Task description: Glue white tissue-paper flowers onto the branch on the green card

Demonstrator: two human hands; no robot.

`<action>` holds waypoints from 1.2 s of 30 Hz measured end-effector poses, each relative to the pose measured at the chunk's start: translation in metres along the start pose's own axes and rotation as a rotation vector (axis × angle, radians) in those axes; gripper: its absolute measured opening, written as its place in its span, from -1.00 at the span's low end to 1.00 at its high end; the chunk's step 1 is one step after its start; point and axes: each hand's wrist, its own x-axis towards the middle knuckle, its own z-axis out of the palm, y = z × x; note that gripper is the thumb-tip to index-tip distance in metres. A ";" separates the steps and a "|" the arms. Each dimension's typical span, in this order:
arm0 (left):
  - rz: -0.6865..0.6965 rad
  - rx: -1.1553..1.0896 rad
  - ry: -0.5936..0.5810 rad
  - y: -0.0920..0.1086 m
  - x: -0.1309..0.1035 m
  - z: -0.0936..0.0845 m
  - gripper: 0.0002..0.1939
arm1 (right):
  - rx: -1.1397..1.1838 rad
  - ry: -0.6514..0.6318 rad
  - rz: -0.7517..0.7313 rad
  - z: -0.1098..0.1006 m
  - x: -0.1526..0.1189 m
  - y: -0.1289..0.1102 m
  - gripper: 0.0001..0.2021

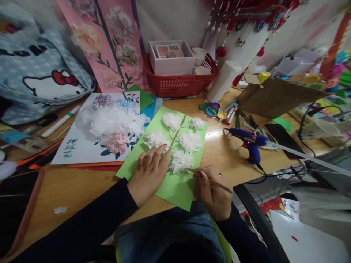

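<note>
A light green sheet of paper (167, 190) lies on the table, with several white ruffled flowers (189, 141) set along a painted grey-green stem (177, 134). My left hand (152, 170) rests flat on the sheet with its fingers stretched out, close to the lower part of the stem and holding nothing. My right hand (216, 191) is closed around a thin brown wooden stick (221, 185). The stick's tip points left and is at the edge of the lowest white flower (181, 162); whether it touches the petals I cannot tell.
A blue glue gun (248, 140) with a long clear glue stick lies to the right. Small paint pots (212, 110) and a red basket (178, 84) stand behind the sheet. White gauzy material (109, 118) covers part of a flower picture on the left. A phone (18, 212) lies front left.
</note>
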 end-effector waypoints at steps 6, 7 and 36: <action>0.006 0.044 -0.029 0.001 0.000 0.001 -0.63 | -0.050 0.030 0.018 0.002 0.000 0.003 -0.84; 0.009 0.039 -0.041 0.000 0.000 0.001 -0.63 | -0.062 0.038 0.023 0.003 0.000 0.003 -0.83; -0.109 -0.014 -0.074 0.049 0.027 0.019 -0.59 | 0.233 0.728 0.339 0.009 0.018 0.021 -0.62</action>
